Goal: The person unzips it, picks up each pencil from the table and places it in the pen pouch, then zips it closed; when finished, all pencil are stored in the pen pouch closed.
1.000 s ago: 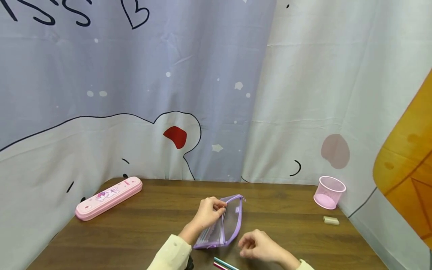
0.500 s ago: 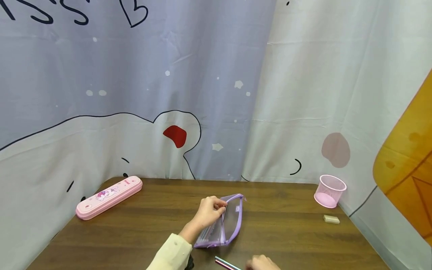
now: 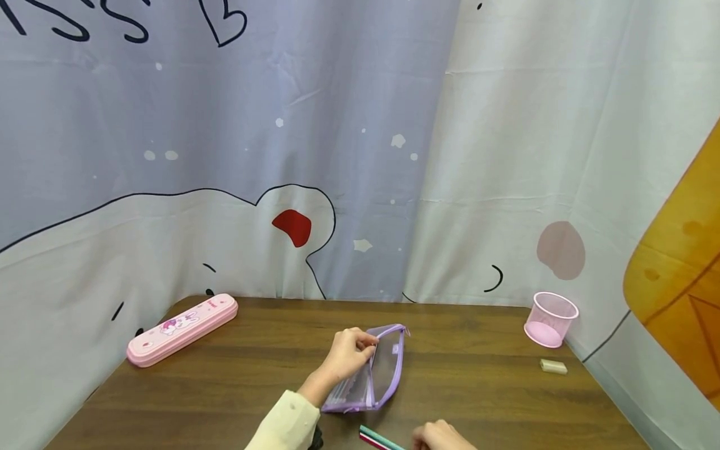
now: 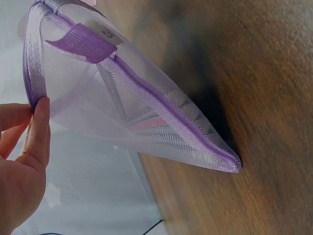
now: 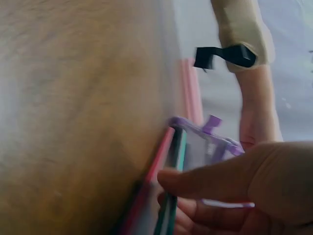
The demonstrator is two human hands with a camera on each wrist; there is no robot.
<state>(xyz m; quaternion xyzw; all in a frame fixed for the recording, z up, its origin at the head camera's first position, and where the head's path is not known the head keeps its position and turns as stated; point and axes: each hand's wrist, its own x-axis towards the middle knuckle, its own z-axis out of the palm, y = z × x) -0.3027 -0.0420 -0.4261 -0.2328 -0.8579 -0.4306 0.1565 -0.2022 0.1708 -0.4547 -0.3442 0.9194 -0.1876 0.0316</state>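
My left hand (image 3: 347, 355) pinches the top edge of a purple-trimmed mesh zip pouch (image 3: 387, 369) in the middle of the table. The pouch stands tilted with its mouth apart, and some striped items show faintly through the mesh (image 4: 161, 132) in the left wrist view. At the bottom edge of the head view, my right hand (image 3: 441, 435) is partly cut off. In the right wrist view its thumb and fingers grip a green pencil (image 5: 181, 152). Close alongside lies a red pencil (image 5: 159, 159), its lower end blurred.
A long pink pencil case (image 3: 182, 331) lies at the table's left side. Near the back right corner stands a pink mesh cup (image 3: 551, 322), with a small whitish eraser-like block (image 3: 554, 367) in front of it. A printed curtain (image 3: 360, 156) hangs behind the table.
My right hand has come down from beside the pouch to the pencils at the front and taken hold of the green one. The left hand and pouch have stayed put.
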